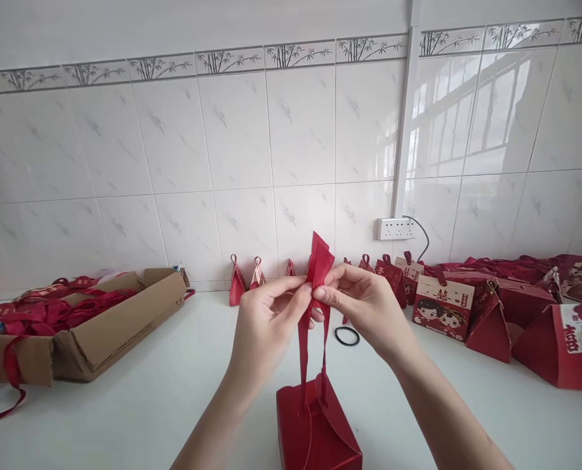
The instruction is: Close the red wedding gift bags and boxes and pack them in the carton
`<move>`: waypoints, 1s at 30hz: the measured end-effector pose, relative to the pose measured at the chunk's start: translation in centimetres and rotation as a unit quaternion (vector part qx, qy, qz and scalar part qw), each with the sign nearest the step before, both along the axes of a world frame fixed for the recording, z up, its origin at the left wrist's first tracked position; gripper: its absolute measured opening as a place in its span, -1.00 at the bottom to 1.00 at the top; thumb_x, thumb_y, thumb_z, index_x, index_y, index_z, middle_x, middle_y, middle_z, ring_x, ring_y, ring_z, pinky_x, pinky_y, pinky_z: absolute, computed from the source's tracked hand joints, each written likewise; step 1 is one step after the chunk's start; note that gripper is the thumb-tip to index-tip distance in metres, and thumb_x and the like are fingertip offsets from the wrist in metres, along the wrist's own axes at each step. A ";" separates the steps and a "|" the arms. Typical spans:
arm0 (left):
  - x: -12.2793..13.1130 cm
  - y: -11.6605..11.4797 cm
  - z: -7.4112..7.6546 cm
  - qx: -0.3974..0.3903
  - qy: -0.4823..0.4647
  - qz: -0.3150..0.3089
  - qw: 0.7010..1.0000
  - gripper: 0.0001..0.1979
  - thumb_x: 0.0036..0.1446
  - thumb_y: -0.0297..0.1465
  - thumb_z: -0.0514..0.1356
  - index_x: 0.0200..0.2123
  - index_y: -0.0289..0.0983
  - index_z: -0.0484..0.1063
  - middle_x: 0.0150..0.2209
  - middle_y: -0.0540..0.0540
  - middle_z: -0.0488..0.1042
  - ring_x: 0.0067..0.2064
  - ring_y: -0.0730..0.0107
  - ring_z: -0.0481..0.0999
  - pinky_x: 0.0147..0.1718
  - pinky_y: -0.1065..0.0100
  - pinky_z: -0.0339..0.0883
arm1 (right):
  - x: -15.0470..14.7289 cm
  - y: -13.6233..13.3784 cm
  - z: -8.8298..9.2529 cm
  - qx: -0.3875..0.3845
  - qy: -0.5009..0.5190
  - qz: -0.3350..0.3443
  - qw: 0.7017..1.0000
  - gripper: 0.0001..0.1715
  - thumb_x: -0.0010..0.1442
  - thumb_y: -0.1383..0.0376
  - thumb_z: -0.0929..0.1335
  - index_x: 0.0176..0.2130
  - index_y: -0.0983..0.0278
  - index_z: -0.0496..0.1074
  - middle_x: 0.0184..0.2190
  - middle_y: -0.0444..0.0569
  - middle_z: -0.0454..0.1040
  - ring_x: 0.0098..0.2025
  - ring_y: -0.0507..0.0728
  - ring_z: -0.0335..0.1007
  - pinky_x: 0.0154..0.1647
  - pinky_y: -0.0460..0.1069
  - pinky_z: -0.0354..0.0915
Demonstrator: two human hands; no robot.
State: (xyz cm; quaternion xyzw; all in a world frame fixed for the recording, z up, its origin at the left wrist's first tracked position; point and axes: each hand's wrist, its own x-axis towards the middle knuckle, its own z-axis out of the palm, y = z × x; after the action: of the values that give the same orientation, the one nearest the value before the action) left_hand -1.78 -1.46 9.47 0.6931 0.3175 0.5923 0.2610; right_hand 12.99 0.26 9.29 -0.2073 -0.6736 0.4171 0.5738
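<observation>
A red ribbon (pixel 303 356) rises in two strands from the top of a small red gift box (pixel 330 431) on the table. My left hand (pixel 271 320) pinches the ribbon between thumb and fingers well above the box. From the other side my right hand (pixel 364 303) grips it at the same spot, both thumbs nearly meeting. The ribbon's doubled ends stick up over the fingertips. Whether a knot lies under the fingers is hidden. Curved flaps overlap on the box's top, and its near end runs out of view.
At left lies an open cardboard carton (pixel 124 326) full of red ribbons and packets. Decorated red boxes (pixel 442 307) crowd the right side, and small pointed ones (pixel 237 284) line the wall. A black ring (pixel 346 336) rests behind my right hand, below a power strip (pixel 395 228).
</observation>
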 end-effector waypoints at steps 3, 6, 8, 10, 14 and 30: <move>0.1 -0.8 0.4 0.021 0.021 -0.009 1.000 -0.79 0.18 -0.37 0.10 -0.40 -0.23 0.53 -0.55 0.03 0.49 -0.50 0.53 0.47 -0.48 0.55 0.38 | 0.2 -0.4 0.2 0.025 -0.011 -0.023 0.999 -0.73 0.01 0.15 0.46 -0.44 0.28 0.39 -0.60 -0.17 0.43 -0.53 0.00 0.37 -0.50 -0.10 0.25; 0.1 -1.4 0.6 0.032 0.059 0.002 0.998 -0.77 0.16 -0.34 0.12 -0.47 -0.25 0.50 -0.54 0.02 0.48 -0.46 0.50 0.47 -0.48 0.54 0.36 | 0.3 -0.6 0.3 0.053 -0.043 -0.102 0.992 -0.73 -0.02 0.16 0.47 -0.46 0.28 0.40 -0.59 -0.17 0.42 -0.51 -0.01 0.35 -0.51 -0.11 0.24; 0.1 -1.6 0.6 0.031 0.079 0.029 0.996 -0.81 0.13 -0.30 0.16 -0.45 -0.24 0.50 -0.54 0.03 0.47 -0.48 0.51 0.44 -0.52 0.54 0.32 | 0.3 -0.8 0.3 0.073 -0.067 -0.151 0.984 -0.73 -0.02 0.16 0.47 -0.47 0.28 0.40 -0.59 -0.17 0.40 -0.51 -0.02 0.32 -0.52 -0.12 0.22; 0.1 -1.6 0.6 0.024 0.087 0.056 0.994 -0.81 0.11 -0.27 0.18 -0.44 -0.23 0.50 -0.58 0.04 0.45 -0.52 0.53 0.41 -0.58 0.54 0.27 | 0.2 -1.0 0.3 0.091 -0.089 -0.189 0.974 -0.74 0.00 0.17 0.46 -0.48 0.27 0.39 -0.60 -0.18 0.38 -0.53 -0.03 0.28 -0.54 -0.13 0.20; -0.1 -1.3 0.5 -0.019 0.060 0.014 0.998 -0.72 0.16 -0.25 0.13 -0.52 -0.25 0.46 -0.62 0.02 0.44 -0.55 0.52 0.42 -0.57 0.51 0.28 | 0.2 -1.1 0.0 0.133 -0.106 -0.236 0.957 -0.74 0.00 0.18 0.46 -0.48 0.25 0.35 -0.56 -0.19 0.35 -0.50 -0.01 0.25 -0.52 -0.10 0.18; -0.7 0.4 0.4 -0.085 -0.063 -0.076 0.992 -0.74 0.13 -0.21 0.16 -0.39 -0.29 0.50 -0.38 -0.10 0.52 -0.35 0.39 0.49 -0.42 0.42 0.39 | 1.4 -1.5 0.1 0.350 -0.244 -0.121 0.896 -0.86 0.19 0.31 0.33 -0.35 0.21 0.51 -0.14 0.00 0.29 -0.06 0.13 0.28 -0.11 0.05 0.36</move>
State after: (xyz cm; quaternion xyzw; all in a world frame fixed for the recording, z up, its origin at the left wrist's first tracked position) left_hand -2.43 -1.02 9.86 0.6518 0.2962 0.5841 0.3824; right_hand 14.38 -1.26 9.41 -0.1679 -0.8647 0.0180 0.4731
